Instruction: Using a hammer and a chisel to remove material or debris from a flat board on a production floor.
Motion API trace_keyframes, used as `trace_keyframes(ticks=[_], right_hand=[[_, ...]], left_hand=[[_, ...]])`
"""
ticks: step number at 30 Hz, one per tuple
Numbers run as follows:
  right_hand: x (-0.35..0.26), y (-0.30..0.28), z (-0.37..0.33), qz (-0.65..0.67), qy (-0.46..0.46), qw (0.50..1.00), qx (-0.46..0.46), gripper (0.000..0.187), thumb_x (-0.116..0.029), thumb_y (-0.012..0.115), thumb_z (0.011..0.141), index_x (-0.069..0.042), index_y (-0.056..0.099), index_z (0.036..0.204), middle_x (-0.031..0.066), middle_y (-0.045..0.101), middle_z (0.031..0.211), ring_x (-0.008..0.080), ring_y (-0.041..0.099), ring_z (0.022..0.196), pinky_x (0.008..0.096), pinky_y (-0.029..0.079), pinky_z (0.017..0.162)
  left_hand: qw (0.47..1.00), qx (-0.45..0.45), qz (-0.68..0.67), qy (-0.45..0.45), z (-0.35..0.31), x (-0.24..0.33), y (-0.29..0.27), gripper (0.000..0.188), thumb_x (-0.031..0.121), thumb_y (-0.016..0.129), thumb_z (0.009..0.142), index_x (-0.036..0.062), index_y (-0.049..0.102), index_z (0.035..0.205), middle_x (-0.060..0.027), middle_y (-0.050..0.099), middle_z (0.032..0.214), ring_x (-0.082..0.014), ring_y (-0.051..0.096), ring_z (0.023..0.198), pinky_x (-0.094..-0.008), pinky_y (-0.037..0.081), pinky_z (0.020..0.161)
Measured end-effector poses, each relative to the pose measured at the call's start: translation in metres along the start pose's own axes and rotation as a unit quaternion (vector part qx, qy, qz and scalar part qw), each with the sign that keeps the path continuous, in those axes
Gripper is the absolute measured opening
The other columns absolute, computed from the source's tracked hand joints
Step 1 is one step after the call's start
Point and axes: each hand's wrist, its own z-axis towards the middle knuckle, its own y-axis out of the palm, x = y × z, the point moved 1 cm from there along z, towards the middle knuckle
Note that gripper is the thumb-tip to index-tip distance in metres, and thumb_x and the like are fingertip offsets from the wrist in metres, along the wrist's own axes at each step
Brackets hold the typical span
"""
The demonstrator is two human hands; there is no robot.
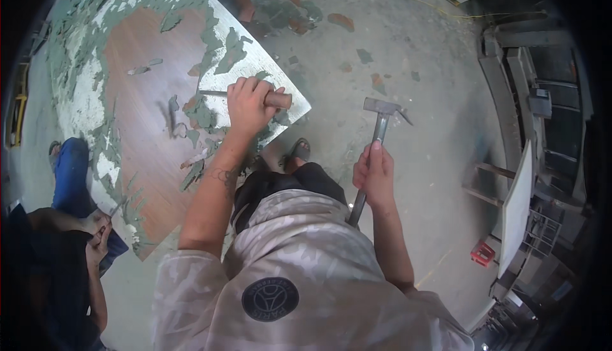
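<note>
My left hand (247, 104) is closed around a chisel with a brown wooden handle (280, 99); its metal shaft (211, 93) lies flat against a large board (146, 153) covered in flaking green and white coating over brown wood. My right hand (375, 174) grips the grey metal handle of a hammer (381, 121), head up, held off the board to the right above the concrete floor.
Another person in dark top and blue trousers (67, 185) crouches at the board's lower left, hand (99, 236) near its edge. A foot (245, 7) stands at the board's far end. Coating chips litter the floor. Metal racks and a white panel (517, 204) stand at right; a red object (482, 253) below them.
</note>
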Motion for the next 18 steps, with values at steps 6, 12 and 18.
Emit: trace_keyframes(ticks=[6,12,18], right_hand=[[-0.024,-0.020,0.038,-0.016,-0.006,0.999,-0.047,0.036,-0.039,0.039,0.113,-0.009,0.046,0.092,-0.0024,0.037,0.060,0.0073,0.035,0.044,0.0254,0.031,0.039],[-0.033,-0.008,0.026,-0.036,-0.031,0.993,-0.107,0.037,-0.036,0.038,0.113,-0.008,0.045,0.091,-0.0016,0.038,0.060,0.0077,0.037,0.044,0.0251,0.033,0.040],[-0.019,0.027,0.013,-0.052,-0.031,0.987,-0.148,0.039,-0.036,0.036,0.113,-0.006,0.044,0.088,-0.0005,0.040,0.061,0.0082,0.039,0.046,0.0244,0.036,0.042]], left_hand=[[1.000,0.014,-0.002,-0.017,-0.013,0.012,0.000,0.027,0.022,0.084,0.077,0.0109,0.060,0.076,-0.0063,0.057,0.080,-0.0298,0.055,0.081,-0.0413,0.040,0.073],[0.995,0.070,-0.048,-0.043,-0.001,0.020,-0.015,0.028,0.017,0.083,0.079,0.0077,0.057,0.075,-0.0072,0.055,0.078,-0.0305,0.052,0.078,-0.0410,0.040,0.072],[0.992,0.064,-0.073,-0.080,0.014,0.014,-0.025,0.030,0.016,0.083,0.079,0.0055,0.055,0.075,-0.0084,0.054,0.076,-0.0308,0.050,0.075,-0.0399,0.040,0.069]])
